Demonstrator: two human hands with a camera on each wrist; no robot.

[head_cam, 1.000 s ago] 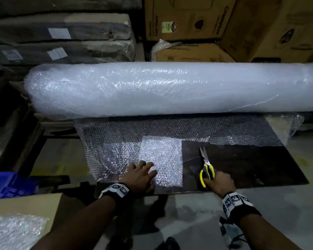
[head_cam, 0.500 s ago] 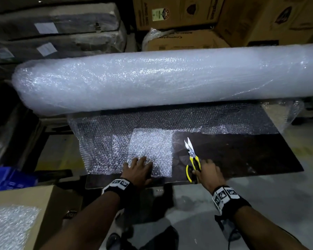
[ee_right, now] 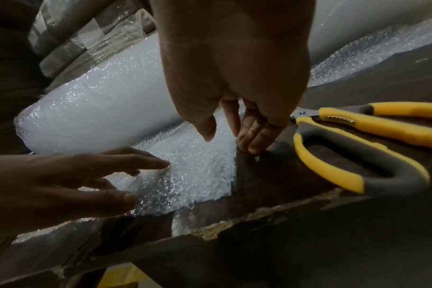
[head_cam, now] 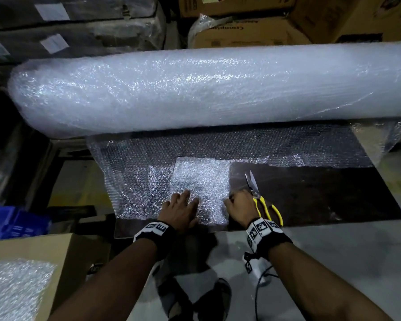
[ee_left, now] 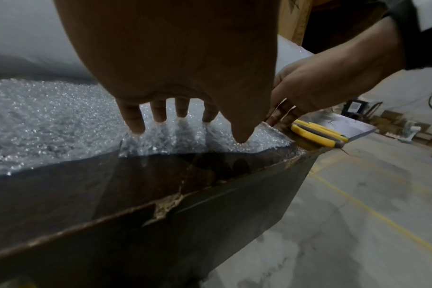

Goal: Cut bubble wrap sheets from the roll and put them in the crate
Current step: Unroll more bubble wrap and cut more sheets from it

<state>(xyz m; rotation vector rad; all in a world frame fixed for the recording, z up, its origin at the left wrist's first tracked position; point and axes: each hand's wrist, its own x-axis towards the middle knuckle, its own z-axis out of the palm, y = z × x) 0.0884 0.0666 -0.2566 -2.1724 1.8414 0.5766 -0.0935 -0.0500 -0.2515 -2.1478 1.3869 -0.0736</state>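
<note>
The big roll (head_cam: 218,89) runs out of sight past the board's (head_cam: 310,195) right end, and on the board the left hand (head_cam: 180,210) presses flat on the cut sheet (head_cam: 202,179) while the right hand (head_cam: 240,205), now off the scissors (head_cam: 262,202) beside it, fingers relaxed, touches the sheet's right edge.

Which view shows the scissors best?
The right wrist view: the scissors fill the frame, yellow handles sharp. The head view shows them whole, blades too, but small; the left wrist view catches only the handles.
</note>
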